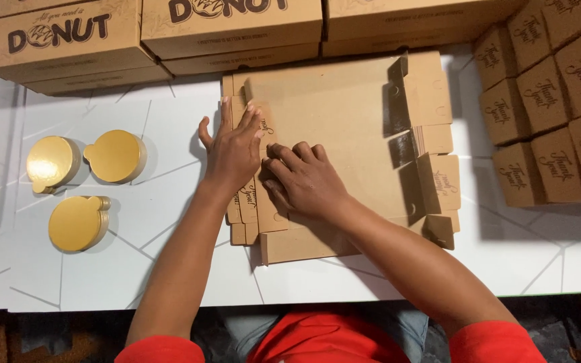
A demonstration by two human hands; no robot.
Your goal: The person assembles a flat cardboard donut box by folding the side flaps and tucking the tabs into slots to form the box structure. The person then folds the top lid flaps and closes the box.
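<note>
Red sleeves frame our view as both hands press on a stack of flat cardboard box blanks (344, 121) on the white worktop (169, 269).

We see our left hand (233, 151) laid flat, fingers spread and straight, on the folded left-edge flaps of the stack, its grip wide and holding nothing. Our right hand (304, 180) sits just beside it, touching the same flaps with fingers curled under, knuckles up, pressing rather than clasping; its grip is narrow. The blanks lie directly under both palms and stretch away to the right, where side flaps stand partly raised. Three stacks of round gold cake boards (115, 156) rest well apart on the left. Large printed boxes (230, 30) line the far edge, and small brown boxes (546, 101) crowd the right.
</note>
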